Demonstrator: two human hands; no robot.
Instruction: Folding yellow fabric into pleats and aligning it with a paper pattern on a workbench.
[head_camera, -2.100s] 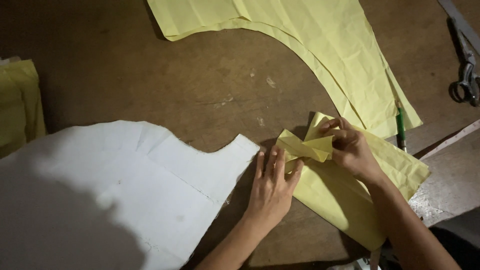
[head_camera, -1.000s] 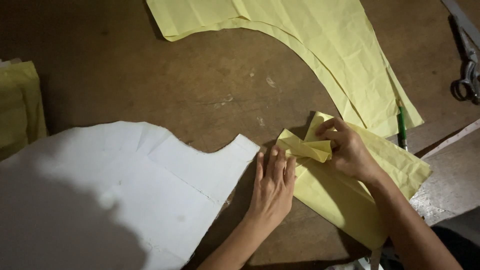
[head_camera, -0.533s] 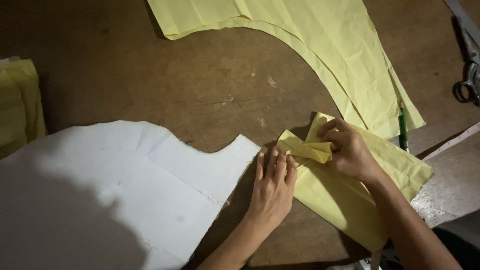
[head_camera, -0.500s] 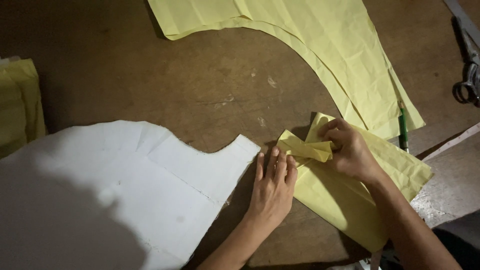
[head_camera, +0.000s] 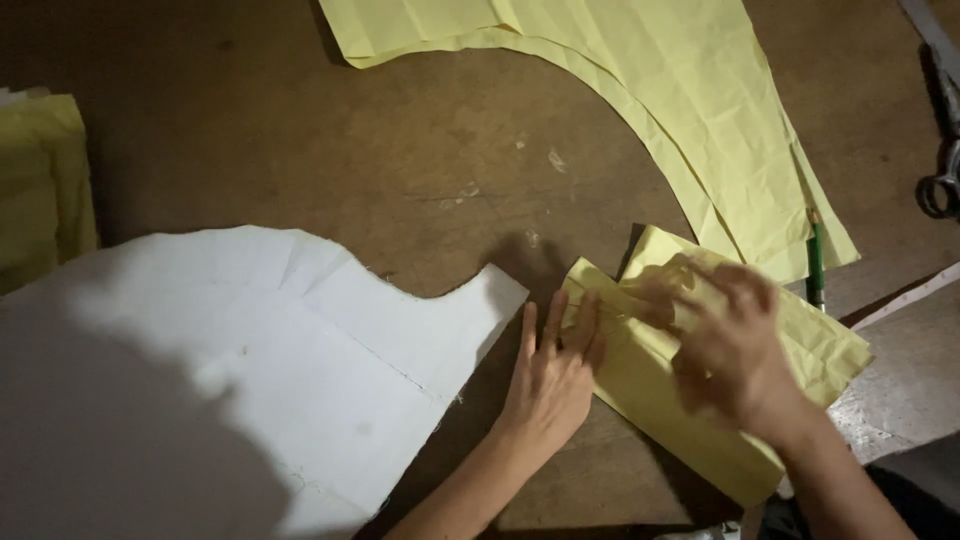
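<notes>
Now the right hand (head_camera: 735, 345) has left its pinch at the upper corner of the small yellow fabric piece (head_camera: 800, 350) and spreads flat over it, fingers more open than half a second ago; it is blurred, so it is in motion. The left hand (head_camera: 555, 375) has stayed where it was, flat, fingers together, pressing the left edge of the same piece against the brown table (head_camera: 300, 130). My judgement is that the fold is already made and the hands are now smoothing it down.

The piece lies at the right of the table, between the white paper pattern (head_camera: 250, 350) and the large curved yellow fabric (head_camera: 700, 120), whose lower tip it nearly touches.

Because of the blur, I cannot tell how the folded corner sits under the right palm. The scissors (head_camera: 942, 185) are cut by the right border, the green pencil (head_camera: 816, 262) is half in shadow, and a yellow stack (head_camera: 45, 190) at the left is only partly seen.
</notes>
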